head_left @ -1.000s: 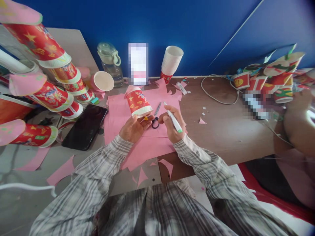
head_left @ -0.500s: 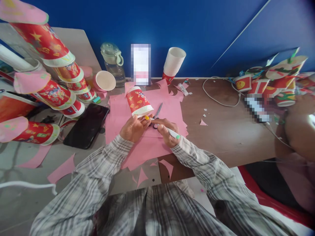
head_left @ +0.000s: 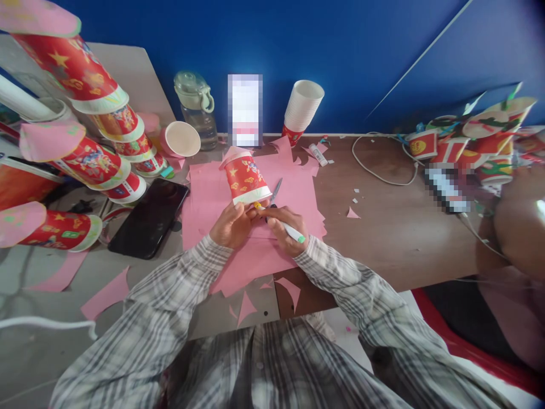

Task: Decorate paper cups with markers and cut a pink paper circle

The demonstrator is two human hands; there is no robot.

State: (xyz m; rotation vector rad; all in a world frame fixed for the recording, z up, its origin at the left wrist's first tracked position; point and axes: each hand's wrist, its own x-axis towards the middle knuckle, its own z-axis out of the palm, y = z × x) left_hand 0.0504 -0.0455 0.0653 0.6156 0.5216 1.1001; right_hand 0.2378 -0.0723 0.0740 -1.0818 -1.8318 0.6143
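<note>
My left hand [head_left: 231, 224] is closed at the wide rim of a red paper cup [head_left: 246, 179] printed with gold stars and clouds. The cup is tilted, rim toward me, with a pink paper piece [head_left: 237, 153] at its far end. In my right hand [head_left: 289, 226] is a white marker [head_left: 293, 233] with a green end near my palm. A small yellow part [head_left: 257, 205] shows by the left fingertips; I cannot tell whether it belongs to the marker. Scissors [head_left: 276, 190] lie behind the right hand, their handles mostly covered, on pink paper sheets [head_left: 293, 176].
Left stand stacked red cups [head_left: 100, 139], a black phone [head_left: 149, 218] and a water bottle [head_left: 196, 113]. Behind are a lit phone [head_left: 246, 111] and a cup stack [head_left: 303, 108]. At right, a cable [head_left: 383, 180], cup crafts [head_left: 460, 150] and another person's arm [head_left: 523, 227].
The cup has shifted slightly right and turned a little in my left hand. My right hand has moved slightly, its index finger now extended along the marker toward the rim.
</note>
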